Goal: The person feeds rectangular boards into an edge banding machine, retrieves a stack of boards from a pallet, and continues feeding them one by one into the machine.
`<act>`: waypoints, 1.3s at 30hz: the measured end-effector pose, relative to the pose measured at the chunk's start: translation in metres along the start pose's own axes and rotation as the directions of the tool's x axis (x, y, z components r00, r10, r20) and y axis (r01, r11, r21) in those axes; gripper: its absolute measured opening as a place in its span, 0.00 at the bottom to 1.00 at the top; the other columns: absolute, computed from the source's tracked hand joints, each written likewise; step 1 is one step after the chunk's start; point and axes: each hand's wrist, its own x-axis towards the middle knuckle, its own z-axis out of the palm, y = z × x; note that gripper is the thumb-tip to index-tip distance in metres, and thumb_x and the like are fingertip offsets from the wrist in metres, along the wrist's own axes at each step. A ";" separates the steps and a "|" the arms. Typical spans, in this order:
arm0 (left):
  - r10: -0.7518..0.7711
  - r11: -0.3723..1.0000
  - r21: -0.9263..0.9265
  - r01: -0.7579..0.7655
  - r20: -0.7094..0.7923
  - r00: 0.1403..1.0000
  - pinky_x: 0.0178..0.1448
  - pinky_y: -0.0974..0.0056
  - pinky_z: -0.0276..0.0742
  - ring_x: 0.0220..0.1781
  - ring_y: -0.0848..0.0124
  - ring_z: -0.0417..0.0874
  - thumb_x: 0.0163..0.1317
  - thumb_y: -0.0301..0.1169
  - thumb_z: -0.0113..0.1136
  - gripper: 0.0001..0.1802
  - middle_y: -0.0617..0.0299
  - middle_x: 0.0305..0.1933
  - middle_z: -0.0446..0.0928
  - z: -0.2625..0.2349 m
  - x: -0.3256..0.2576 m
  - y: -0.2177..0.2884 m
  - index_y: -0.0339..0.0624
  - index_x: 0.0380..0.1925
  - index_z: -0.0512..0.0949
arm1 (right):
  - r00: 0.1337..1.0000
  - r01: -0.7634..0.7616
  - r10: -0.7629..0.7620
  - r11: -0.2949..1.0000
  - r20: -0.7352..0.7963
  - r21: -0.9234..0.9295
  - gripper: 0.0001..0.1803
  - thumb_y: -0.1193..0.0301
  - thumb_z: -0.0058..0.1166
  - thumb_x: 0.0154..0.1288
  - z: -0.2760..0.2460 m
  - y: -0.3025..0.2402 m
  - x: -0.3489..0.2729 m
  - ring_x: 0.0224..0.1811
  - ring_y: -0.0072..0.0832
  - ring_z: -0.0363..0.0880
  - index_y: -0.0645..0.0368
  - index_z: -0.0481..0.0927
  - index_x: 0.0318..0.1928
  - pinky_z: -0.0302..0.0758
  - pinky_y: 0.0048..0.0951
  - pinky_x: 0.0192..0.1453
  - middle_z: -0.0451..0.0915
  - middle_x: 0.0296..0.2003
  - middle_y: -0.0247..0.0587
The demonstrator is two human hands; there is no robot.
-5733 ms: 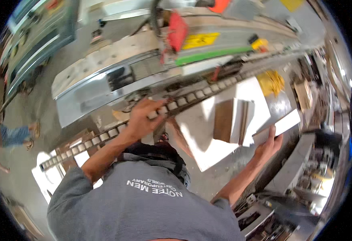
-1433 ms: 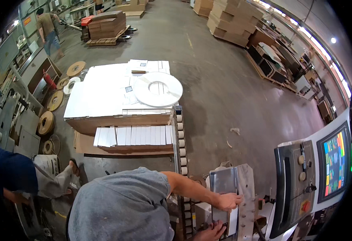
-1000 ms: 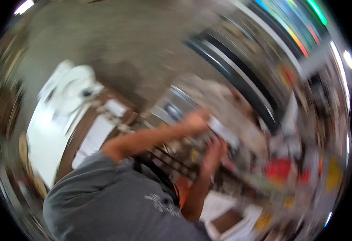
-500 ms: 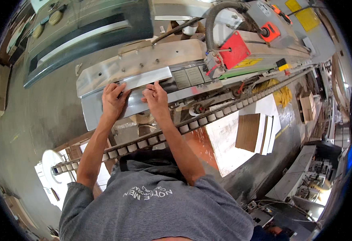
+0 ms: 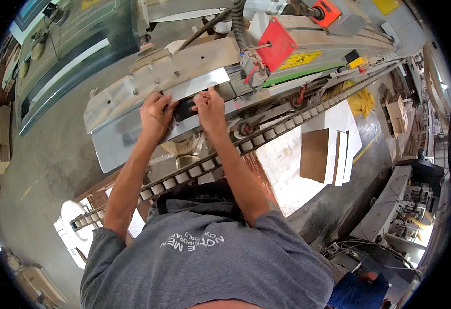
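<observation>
A narrow white strip of board lies on the feed bed of a long machine, along its metal guide plate. My left hand is at the strip's left end, fingers bent and pinched on its near edge. Farther along, my right hand holds the same edge with curled fingers, close to the strip's right end. That right end reaches the segmented feed track. Below my left hand the smooth metal bed plate extends leftward. My fingers partly hide the strip's near edge.
A red guard box and grey hose stand beyond the track's right. A roller rail crosses in front of me. Stacked boards rest on a white sheet at right. A person's blue sleeve shows at lower right.
Both hands and the white strip have moved right along the bed, closer to the red guard box. The view has shifted, and more of the blue-clad person shows.
</observation>
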 end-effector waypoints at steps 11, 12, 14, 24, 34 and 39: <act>-0.112 0.991 -0.054 0.120 0.135 0.985 0.38 0.54 0.78 0.33 0.51 0.83 0.60 0.35 0.68 0.10 0.51 0.33 0.81 0.090 0.039 0.034 0.43 0.38 0.86 | 0.986 0.164 -0.163 0.978 0.021 -0.130 0.16 0.72 0.61 0.67 -0.088 -0.015 0.004 0.37 0.21 0.77 0.66 0.78 0.52 0.76 0.27 0.41 0.81 0.37 0.39; 0.017 1.000 0.003 -0.017 0.093 0.996 0.35 0.57 0.78 0.30 0.54 0.83 0.60 0.34 0.70 0.10 0.51 0.31 0.81 0.096 0.049 0.047 0.41 0.37 0.86 | 0.903 0.379 -0.395 0.918 -0.169 -0.120 0.17 0.74 0.61 0.65 -0.092 -0.013 -0.006 0.38 0.23 0.78 0.67 0.78 0.53 0.77 0.28 0.43 0.83 0.41 0.44; 0.013 0.999 -0.035 -0.010 0.091 0.996 0.36 0.58 0.78 0.31 0.56 0.84 0.59 0.35 0.70 0.10 0.52 0.29 0.81 0.110 0.056 0.058 0.41 0.37 0.87 | 0.944 0.263 -0.289 0.950 -0.160 -0.169 0.19 0.75 0.61 0.65 -0.129 -0.057 -0.038 0.41 0.27 0.81 0.67 0.79 0.55 0.79 0.29 0.45 0.84 0.45 0.47; -0.022 0.994 -0.099 0.043 0.211 0.977 0.45 0.59 0.80 0.39 0.57 0.87 0.61 0.36 0.68 0.14 0.52 0.37 0.85 0.144 0.076 0.097 0.43 0.44 0.86 | 0.717 -0.360 -0.489 0.349 -0.496 -0.865 0.23 0.73 0.61 0.64 -0.373 -0.117 -0.163 0.56 0.45 0.75 0.64 0.78 0.60 0.77 0.42 0.56 0.80 0.52 0.54; -0.045 0.977 -0.198 0.076 0.157 0.987 0.44 0.60 0.79 0.37 0.59 0.85 0.64 0.29 0.64 0.11 0.49 0.37 0.84 0.107 0.051 0.082 0.35 0.44 0.85 | 0.799 -0.497 -0.333 0.100 -0.500 -0.862 0.36 0.72 0.63 0.56 -0.393 -0.081 -0.170 0.56 0.55 0.69 0.63 0.68 0.66 0.68 0.57 0.60 0.75 0.55 0.59; 0.028 0.979 -0.203 -0.010 0.086 0.996 0.42 0.60 0.78 0.33 0.58 0.82 0.60 0.25 0.65 0.11 0.51 0.31 0.79 0.088 0.040 0.093 0.34 0.43 0.85 | 0.800 -0.429 -0.313 0.298 -0.511 -0.853 0.34 0.72 0.66 0.54 -0.376 -0.089 -0.171 0.54 0.56 0.70 0.67 0.70 0.61 0.71 0.55 0.59 0.73 0.50 0.63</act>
